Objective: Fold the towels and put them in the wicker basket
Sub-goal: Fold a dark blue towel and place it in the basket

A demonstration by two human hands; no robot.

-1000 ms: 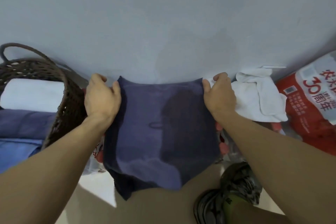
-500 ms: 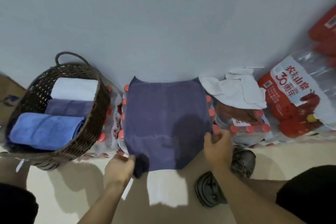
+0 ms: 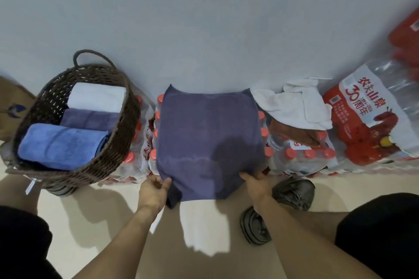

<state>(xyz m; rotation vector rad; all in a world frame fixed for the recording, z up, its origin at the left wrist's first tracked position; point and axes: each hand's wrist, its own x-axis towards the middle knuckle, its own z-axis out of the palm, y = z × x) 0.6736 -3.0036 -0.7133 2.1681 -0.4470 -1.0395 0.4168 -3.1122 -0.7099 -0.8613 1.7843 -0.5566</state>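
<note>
Navy towel lying spread over pack of red-capped water bottles against wall, near edge hanging over front. Left hand pinching towel's near-left corner, thumb on top. Right hand gripping near-right corner (fingers tucked under cloth, hidden). Wicker basket sitting just left, holding three rolled towels: white, purple, blue. Crumpled white towel resting on bottles at right.

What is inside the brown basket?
Three rolled towels lie in the wicker basket: a white towel, a purple towel and a blue towel. Anything beneath them is hidden.
</note>
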